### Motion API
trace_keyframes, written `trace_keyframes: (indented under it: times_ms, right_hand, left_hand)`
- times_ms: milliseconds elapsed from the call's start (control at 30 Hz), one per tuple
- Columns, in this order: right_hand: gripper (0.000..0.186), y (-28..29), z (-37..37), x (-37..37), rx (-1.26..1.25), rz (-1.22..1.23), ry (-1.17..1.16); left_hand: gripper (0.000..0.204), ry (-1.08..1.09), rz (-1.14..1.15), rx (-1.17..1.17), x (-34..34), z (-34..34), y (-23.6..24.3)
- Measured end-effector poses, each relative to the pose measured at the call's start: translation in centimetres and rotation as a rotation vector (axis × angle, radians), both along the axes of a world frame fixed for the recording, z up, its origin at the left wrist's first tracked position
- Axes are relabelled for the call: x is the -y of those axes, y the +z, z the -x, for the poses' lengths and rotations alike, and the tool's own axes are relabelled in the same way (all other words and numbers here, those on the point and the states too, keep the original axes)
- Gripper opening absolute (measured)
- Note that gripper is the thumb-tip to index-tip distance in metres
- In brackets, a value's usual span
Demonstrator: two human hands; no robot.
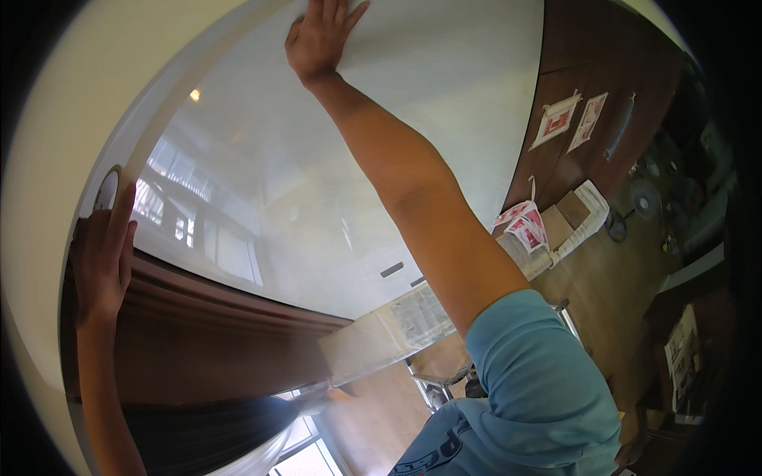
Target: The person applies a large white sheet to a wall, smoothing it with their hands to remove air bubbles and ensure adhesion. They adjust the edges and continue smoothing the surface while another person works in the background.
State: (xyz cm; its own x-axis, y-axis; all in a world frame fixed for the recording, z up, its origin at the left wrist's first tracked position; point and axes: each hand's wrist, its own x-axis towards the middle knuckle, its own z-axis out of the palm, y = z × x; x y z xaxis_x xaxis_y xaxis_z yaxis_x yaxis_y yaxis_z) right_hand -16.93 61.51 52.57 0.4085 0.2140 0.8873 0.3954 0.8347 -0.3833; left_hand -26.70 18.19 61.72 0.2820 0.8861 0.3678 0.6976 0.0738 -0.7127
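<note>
A large glossy white panel (397, 63) spreads across the upper middle, reflecting windows and a lamp. Along its left border runs a beige strip of tape (178, 95), leading down to a tape roll (108, 188). My left hand (101, 254) is raised at the left edge, its fingers against the lower side of this roll and the strip; part of the roll is hidden behind them. My right hand (315, 47) reaches up and lies on the panel with fingers stretched and thumb apart, holding nothing. The fingertips are cut off by the top of the picture.
Pale wall (48, 119) borders the panel on the left. Below it is a dark brown wooden surface (222, 341). Brown cabinet doors (587, 63) with taped-on red-printed papers stand at the right. A metal-framed chair (440, 373), a fan (644, 197) and a window (305, 456) are farther off.
</note>
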Motion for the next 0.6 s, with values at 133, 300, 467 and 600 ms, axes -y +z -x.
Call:
trace_keyframes:
  times_ms: [133, 300, 467, 600]
  right_hand:
    - [0.071, -0.2, 0.0, -0.4, 0.025, 0.009, 0.016]
    - [0.073, -0.2, 0.1, -0.8, 0.062, 0.010, -0.154]
    - [0.074, -0.9, 0.4, -1.1, 0.060, 0.009, -0.184]
    - [0.072, -1.1, 0.3, -1.4, 0.161, 0.022, -0.520]
  left_hand:
    - [0.065, 0.017, 0.036, 0.019, 0.5, -1.6, 0.4]
    - [0.070, 0.032, -0.024, 0.143, 1.1, -3.9, -0.1]
    - [0.066, 0.004, -0.037, 0.069, 0.2, -2.2, -0.1]
    - [0.059, 0.152, -0.066, -0.021, -0.5, 1.5, 0.0]
